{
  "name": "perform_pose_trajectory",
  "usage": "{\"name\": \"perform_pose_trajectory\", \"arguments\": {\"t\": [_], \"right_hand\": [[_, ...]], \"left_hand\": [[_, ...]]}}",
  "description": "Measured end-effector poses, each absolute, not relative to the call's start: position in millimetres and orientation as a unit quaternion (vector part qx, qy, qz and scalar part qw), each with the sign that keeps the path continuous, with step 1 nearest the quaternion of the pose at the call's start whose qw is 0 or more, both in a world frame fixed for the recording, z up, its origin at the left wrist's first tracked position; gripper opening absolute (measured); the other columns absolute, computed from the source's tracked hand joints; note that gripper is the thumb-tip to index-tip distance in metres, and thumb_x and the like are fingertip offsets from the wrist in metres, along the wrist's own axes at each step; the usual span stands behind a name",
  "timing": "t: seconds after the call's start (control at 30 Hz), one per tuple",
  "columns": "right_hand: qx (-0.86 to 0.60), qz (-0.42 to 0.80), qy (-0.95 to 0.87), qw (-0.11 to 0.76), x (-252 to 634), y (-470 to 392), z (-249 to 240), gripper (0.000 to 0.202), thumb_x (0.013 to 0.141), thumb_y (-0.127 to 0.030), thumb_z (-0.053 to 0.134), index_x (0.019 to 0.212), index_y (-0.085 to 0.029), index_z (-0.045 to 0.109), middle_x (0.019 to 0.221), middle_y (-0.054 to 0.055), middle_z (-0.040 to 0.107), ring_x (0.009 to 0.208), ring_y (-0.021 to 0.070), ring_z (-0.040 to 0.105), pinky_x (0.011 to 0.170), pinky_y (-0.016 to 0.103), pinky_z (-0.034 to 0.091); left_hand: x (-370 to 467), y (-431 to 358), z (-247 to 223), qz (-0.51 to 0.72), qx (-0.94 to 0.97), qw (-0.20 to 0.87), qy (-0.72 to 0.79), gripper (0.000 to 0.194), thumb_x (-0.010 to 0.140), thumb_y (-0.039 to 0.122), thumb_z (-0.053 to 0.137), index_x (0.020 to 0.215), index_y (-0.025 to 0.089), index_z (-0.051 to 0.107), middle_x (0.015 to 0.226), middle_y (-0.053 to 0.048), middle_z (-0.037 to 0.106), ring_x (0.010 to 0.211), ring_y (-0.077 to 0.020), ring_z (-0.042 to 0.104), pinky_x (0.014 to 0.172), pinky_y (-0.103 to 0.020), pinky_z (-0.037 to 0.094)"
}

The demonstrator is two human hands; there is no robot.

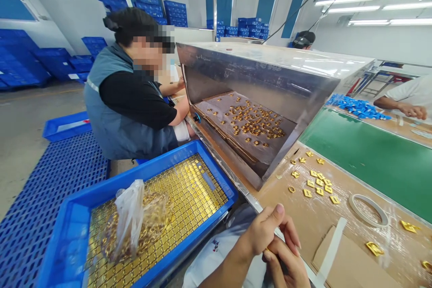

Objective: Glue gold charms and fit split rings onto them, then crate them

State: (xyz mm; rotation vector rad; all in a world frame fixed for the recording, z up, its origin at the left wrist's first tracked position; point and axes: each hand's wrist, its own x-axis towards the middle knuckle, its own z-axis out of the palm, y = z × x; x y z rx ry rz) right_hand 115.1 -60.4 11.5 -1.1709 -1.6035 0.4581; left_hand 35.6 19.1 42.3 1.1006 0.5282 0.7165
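Observation:
My left hand (261,230) and my right hand (286,256) are together above my lap, at the table's front edge. The fingers of both are closed around something small, of which only a yellowish bit shows between them. To their right, small gold pieces (319,182) lie scattered on the brown table top (293,204). A roll of pale tape (368,210) rests flat beside them. Behind my hands, a metal box (256,65) with an open front holds many gold pieces (256,119) on a cloth-like sheet.
On the left stands a blue tray (76,229) with a gold grid and a plastic bag (130,216) of gold pieces. A seated person (124,99) is beyond it. A green belt (364,153) runs at the right, with another person's hand (413,110) behind.

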Motion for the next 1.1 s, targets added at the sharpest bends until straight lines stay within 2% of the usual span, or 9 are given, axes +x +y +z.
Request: {"name": "perform_pose_trajectory", "arguments": {"t": [0.1,0.27,0.47,0.77,1.1], "right_hand": [[-0.494,0.205,-0.673,0.511,117.3,-63.0,11.4,0.031,0.102,-0.038,0.052,0.078,-0.023,0.063,0.064,0.000,0.058,0.058,0.0172,0.053,0.057,0.026,0.047],[-0.463,0.202,-0.722,0.473,126.2,-60.3,14.8,0.023,0.102,-0.029,0.051,0.082,-0.024,0.061,0.065,-0.002,0.058,0.057,0.0150,0.054,0.054,0.022,0.048],[-0.451,0.210,-0.733,0.464,125.8,-61.0,15.6,0.026,0.103,-0.027,0.048,0.079,-0.023,0.054,0.069,0.000,0.061,0.057,0.0144,0.057,0.053,0.022,0.050],[-0.452,0.192,-0.740,0.459,126.2,-59.5,11.9,0.025,0.103,-0.026,0.048,0.078,-0.023,0.053,0.068,0.000,0.061,0.061,0.0159,0.060,0.058,0.024,0.053],[-0.461,0.231,-0.726,0.455,122.2,-60.1,17.3,0.023,0.102,-0.024,0.049,0.079,-0.023,0.052,0.070,-0.001,0.060,0.060,0.0144,0.059,0.056,0.021,0.051]], "left_hand": [[35.7,18.4,41.7,0.321,0.502,0.764,0.246,0.096,0.081,0.090,0.017,0.059,0.012,0.068,0.046,-0.008,0.058,0.052,-0.0182,0.059,0.059,-0.031,0.048],[35.2,18.7,42.3,0.322,0.501,0.768,0.236,0.089,0.082,0.088,0.023,0.056,0.014,0.065,0.043,-0.006,0.054,0.048,-0.0168,0.056,0.059,-0.031,0.046],[33.8,19.7,43.5,0.332,0.493,0.772,0.227,0.084,0.081,0.087,0.030,0.048,0.016,0.059,0.043,-0.006,0.055,0.045,-0.0146,0.052,0.055,-0.029,0.045],[33.3,20.0,43.3,0.338,0.504,0.763,0.224,0.089,0.083,0.089,0.022,0.049,0.016,0.061,0.042,-0.006,0.054,0.047,-0.0149,0.052,0.056,-0.028,0.044],[28.5,19.7,49.7,0.327,0.491,0.771,0.240,0.086,0.081,0.088,0.028,0.051,0.015,0.063,0.042,-0.006,0.054,0.049,-0.0157,0.053,0.058,-0.029,0.045]]}}
